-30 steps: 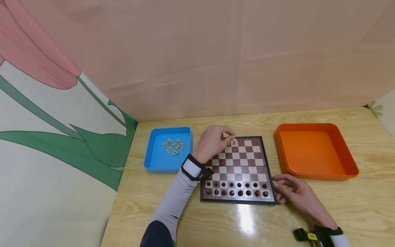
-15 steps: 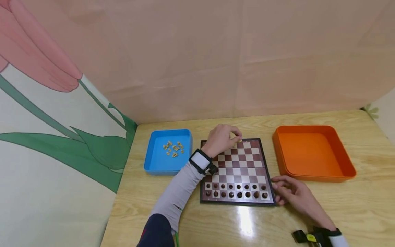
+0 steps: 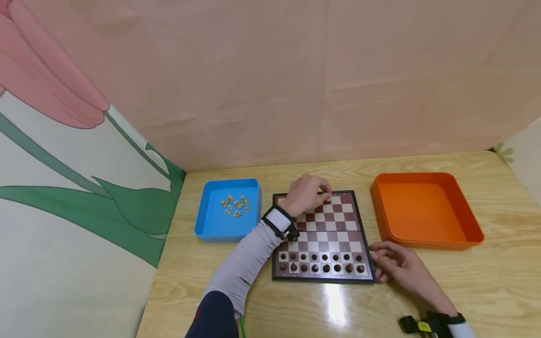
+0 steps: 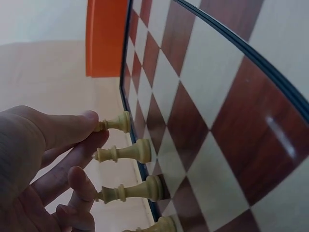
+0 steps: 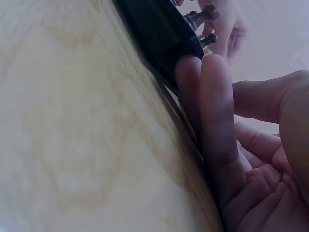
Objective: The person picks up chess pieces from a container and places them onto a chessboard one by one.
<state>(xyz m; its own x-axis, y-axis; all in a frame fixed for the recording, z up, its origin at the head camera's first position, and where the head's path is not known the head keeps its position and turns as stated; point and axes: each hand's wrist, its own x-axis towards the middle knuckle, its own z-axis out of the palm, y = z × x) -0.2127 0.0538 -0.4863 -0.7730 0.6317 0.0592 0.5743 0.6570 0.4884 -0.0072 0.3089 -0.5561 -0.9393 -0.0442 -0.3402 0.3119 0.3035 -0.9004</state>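
Observation:
In the head view my left hand (image 3: pixel 306 193) is over the far edge of the chessboard (image 3: pixel 329 236). Its thumb and finger pinch the top of a cream chess piece (image 4: pixel 119 123), whose base is right at the board in the left wrist view. Beside it a row of cream chess pieces stands upright, among them a taller piece (image 4: pixel 130 152); the hand hides them from above. At the board's near right corner, my right hand (image 3: pixel 401 267) touches the side edge with extended fingertips (image 5: pixel 216 72). Dark chess pieces (image 3: pixel 326 268) fill the two nearest rows.
Left of the board, a blue tray (image 3: pixel 207 225) holds several loose cream pieces (image 3: pixel 237 204). An orange tray (image 3: pixel 427 211) stands to the right. Both trays and the board lie on a wooden table (image 3: pixel 287 310), with a draped wall behind.
My left hand has moved a little to the right along the far row, then stayed nearly still over the last half second. The right hand has kept its place at the board's edge.

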